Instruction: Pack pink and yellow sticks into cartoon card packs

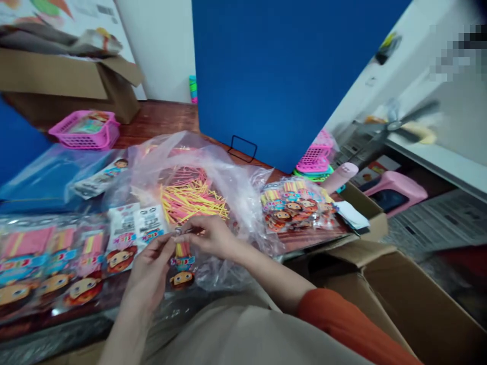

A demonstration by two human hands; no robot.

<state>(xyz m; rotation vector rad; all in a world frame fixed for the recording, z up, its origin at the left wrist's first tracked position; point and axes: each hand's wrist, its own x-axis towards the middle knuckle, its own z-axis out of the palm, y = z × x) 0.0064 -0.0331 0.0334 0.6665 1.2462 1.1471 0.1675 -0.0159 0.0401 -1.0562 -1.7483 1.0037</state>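
Note:
Between my hands hangs a small printed plastic packet [182,263] with a cartoon face and pink and yellow sticks inside. My left hand [154,263] pinches its top edge from the left. Fingers of my right hand [211,235] close on the same top edge from the right. Just beyond them, a heap of loose pink and yellow sticks [194,203] lies in a large clear plastic bag [232,187]. Flat packets with white tops [124,223] lie left of my left hand. Further left are filled packets [89,258] in a row.
More filled packets [292,203] are piled at the right of the table. A pink basket [85,134] and a cardboard box [57,76] stand at the back left. Open cardboard boxes [403,294] sit low at the right, below the table edge. A blue panel [274,76] rises behind.

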